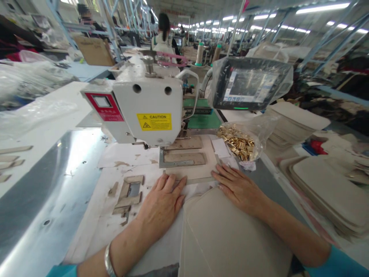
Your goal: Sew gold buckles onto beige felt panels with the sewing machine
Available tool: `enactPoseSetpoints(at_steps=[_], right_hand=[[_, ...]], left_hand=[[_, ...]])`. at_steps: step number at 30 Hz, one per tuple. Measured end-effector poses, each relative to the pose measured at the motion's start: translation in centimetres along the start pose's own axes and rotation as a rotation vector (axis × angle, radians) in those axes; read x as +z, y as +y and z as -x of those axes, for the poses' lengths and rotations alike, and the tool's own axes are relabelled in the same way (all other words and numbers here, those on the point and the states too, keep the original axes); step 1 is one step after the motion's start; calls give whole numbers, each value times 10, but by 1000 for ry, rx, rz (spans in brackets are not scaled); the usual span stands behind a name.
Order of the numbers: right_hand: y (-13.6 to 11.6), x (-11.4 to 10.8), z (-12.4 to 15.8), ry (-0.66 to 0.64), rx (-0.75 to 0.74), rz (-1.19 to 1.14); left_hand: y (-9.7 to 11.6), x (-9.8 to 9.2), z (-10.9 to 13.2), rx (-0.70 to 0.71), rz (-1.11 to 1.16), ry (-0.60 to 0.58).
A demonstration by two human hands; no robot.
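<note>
A flat beige panel [198, 171] lies under the head of a white sewing machine [150, 96], with a metal clamp frame [184, 164] over its left part. My left hand [163, 198] rests at the panel's near left edge, fingers stretched out and palm down. At its right edge lies my right hand [238, 186], the fingers spread flat on the corner. Neither hand is wrapped around anything. Just in front of me, partly beneath my right forearm, is a stack of beige panels [225, 231].
A plastic bag of gold metal fittings [240, 144] sits right of the machine, below a plastic-wrapped screen [245, 84]. More stacked panels [331, 188] stand at the right. Left of my left hand lies a cut board piece [127, 196]. Other people are in the background.
</note>
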State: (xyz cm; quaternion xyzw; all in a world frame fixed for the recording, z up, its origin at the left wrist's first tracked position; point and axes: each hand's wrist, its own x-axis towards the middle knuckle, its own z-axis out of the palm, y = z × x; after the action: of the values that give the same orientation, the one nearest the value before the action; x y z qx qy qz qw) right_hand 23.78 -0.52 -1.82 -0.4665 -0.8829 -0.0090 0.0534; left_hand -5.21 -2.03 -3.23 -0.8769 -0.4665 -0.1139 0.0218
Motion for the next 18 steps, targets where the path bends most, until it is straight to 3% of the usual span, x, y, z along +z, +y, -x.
enactPoseSetpoints(at_steps=[6, 11, 15, 18], right_hand=[[14, -1, 1, 18, 26, -156], [39, 0, -51, 154, 131, -127], [42, 20, -90, 38, 302, 50], [39, 27, -96, 5, 304, 134]], left_hand=[[0, -1, 0, -22, 7, 2], [0, -2, -2, -13, -3, -2], [-1, -1, -1, -7, -20, 15], [-2, 1, 0, 5, -26, 21]])
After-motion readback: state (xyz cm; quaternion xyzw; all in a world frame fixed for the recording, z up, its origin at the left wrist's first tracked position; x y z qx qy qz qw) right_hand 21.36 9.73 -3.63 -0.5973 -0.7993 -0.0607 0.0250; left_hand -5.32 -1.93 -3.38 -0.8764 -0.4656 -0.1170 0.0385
